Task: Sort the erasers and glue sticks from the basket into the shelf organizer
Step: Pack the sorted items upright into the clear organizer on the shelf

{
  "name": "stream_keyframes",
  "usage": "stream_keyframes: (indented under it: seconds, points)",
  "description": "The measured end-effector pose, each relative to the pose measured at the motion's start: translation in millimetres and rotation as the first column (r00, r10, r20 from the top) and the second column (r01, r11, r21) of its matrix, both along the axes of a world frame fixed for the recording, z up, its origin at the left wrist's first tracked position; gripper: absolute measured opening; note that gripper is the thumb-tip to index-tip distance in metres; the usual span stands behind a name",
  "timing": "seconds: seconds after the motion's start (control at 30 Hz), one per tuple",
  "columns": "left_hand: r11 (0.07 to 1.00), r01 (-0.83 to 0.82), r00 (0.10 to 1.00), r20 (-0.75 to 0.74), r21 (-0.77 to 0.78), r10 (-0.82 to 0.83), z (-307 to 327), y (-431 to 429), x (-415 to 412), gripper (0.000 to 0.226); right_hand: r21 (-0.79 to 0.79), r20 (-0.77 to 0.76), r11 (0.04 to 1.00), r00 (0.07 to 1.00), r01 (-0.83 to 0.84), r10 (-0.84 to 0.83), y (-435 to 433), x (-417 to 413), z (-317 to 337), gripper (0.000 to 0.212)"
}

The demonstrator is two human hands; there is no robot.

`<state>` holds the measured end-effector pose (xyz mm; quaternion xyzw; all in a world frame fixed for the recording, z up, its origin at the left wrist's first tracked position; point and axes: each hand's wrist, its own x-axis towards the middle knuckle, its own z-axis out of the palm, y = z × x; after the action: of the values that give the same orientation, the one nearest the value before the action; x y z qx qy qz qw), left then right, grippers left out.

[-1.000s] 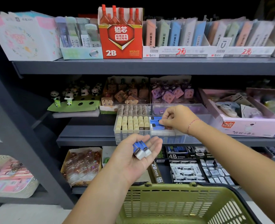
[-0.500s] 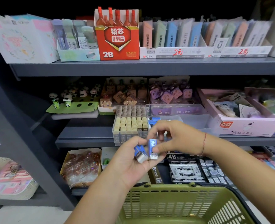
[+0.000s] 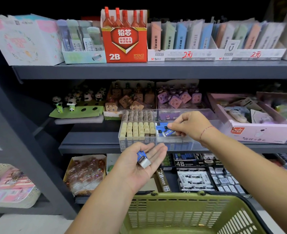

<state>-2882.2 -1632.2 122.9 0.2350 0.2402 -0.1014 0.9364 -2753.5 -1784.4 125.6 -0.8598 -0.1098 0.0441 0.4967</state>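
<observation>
Head view shows the right hand (image 3: 190,125) over the right compartment of the clear organizer (image 3: 174,143). Its fingers (image 3: 175,127) pinch a blue-sleeved eraser (image 3: 168,132) just above the blue erasers (image 3: 160,127) already lying there. The left hand (image 3: 139,163) waits in front of and below the organizer, palm up and fingers released, with one more eraser (image 3: 143,159) lying loose on it. The green basket (image 3: 181,215) sits lower, in front of the organizer.

The pinch looks to be on one end only, so the eraser could swing on release and land crooked across the row. It could also hop the divider into the left compartment of tan erasers (image 3: 137,130). The loose eraser is the weaker point: nothing holds it, and any tilt of the palm while attention is on the organizer could send it sliding off, into the basket or down to the floor. The organizer stands at the shelf's front edge, so a push from the right wrist might shift it forward. No glue sticks are visible.
</observation>
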Motion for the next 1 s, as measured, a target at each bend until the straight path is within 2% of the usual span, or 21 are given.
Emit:
stream_keyframes:
  seconds: [0.17,0.3,0.43,0.7,0.8,0.87,0.93,1.0]
  points:
    - [1.0,0.001,1.0,-0.004,0.007,-0.001,1.3,1.0,-1.2,0.026,-0.178,0.011,0.984,1.0,-0.01,0.012,7.6,3.7,-0.3,0.031]
    - [1.0,-0.001,1.0,-0.001,-0.003,0.001,3.0,0.1,-1.8,0.026,-0.307,0.097,0.951,0.995,0.041,-0.012,15.2,0.7,-1.9,0.028]
    - [1.0,-0.006,1.0,0.001,-0.008,0.006,4.6,-0.1,-2.7,0.025,-0.432,0.161,0.895,0.986,0.11,-0.043,15.9,-6.9,-5.8,0.033]
    - [1.0,0.001,1.0,0.01,-0.003,-0.001,3.6,0.9,-3.4,0.025,-0.345,0.168,0.939,0.983,-0.012,0.074,5.6,-11.5,-13.9,0.029]
    - [1.0,0.003,1.0,0.021,-0.004,-0.003,2.8,0.4,-2.2,0.026,-0.266,0.287,0.964,0.955,0.01,0.069,-0.7,-20.3,-6.3,0.016]
    - [1.0,0.005,0.999,0.034,0.006,-0.005,1.6,-0.1,-0.8,0.028,-0.121,0.297,0.988,0.947,-0.091,0.124,-0.6,-37.5,3.0,0.009]
    - [1.0,0.018,0.998,0.065,0.015,-0.019,0.8,-0.6,1.1,0.033,-0.085,0.242,0.96,0.929,-0.266,0.279,2.3,-59.6,7.4,0.005]
    - [0.999,0.047,0.993,0.103,0.018,-0.049,-0.2,-2.1,2.4,0.041,-0.157,0.208,0.907,0.885,-0.39,0.416,4.8,-73.7,3.2,0.027]
